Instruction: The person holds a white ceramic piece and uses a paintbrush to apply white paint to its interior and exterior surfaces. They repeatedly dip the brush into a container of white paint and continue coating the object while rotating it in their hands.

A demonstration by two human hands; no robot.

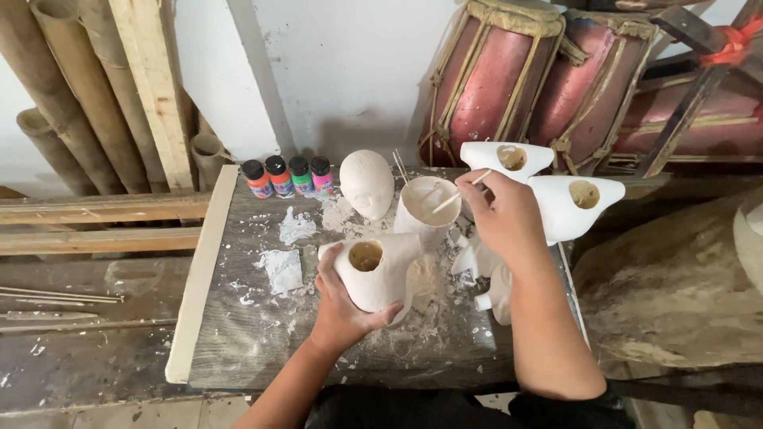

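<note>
From the head camera, we are gripping a white hollow figure with our left hand, fingers clamped around its body, keeping it on the plaster-flecked bench near the middle. Our right hand is pinching a thin brush, fingers together on the handle, its tip dipping into a white cup just beyond the figure. A white head form is standing left of the cup, and four small paint bottles are lining the far edge.
</note>
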